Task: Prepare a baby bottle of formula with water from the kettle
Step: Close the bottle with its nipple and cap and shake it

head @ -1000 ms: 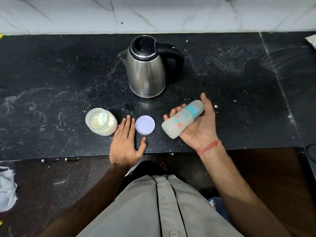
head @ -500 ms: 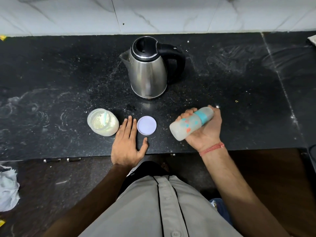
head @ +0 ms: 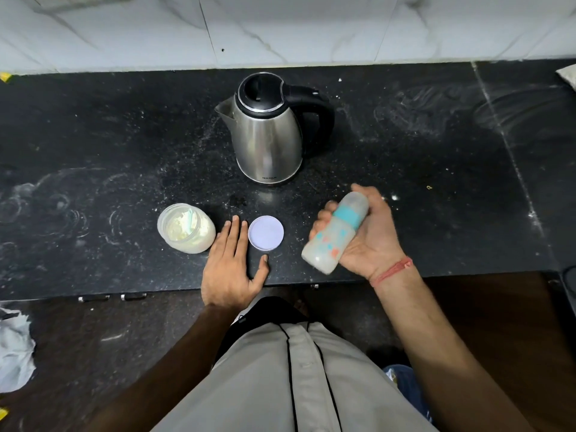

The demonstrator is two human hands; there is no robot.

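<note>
Head view: kettle [head: 268, 141] brand lettering illegible.

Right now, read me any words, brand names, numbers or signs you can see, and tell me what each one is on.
Kettle: a short brand word is printed near its base, too small and blurred to read.
Baby bottle, held in the right hand: coloured patches only, no readable text.
Formula jar and lid: no text visible.

The baby bottle [head: 335, 232] is motion-blurred, so its printed marks and fill level cannot be read, and the right hand [head: 367, 235] hides its far side. At the counter's [head: 436, 157] right edge, a pale object [head: 568, 77] is cut off by the frame. The kettle's [head: 268, 141] small logo is illegible.
</note>
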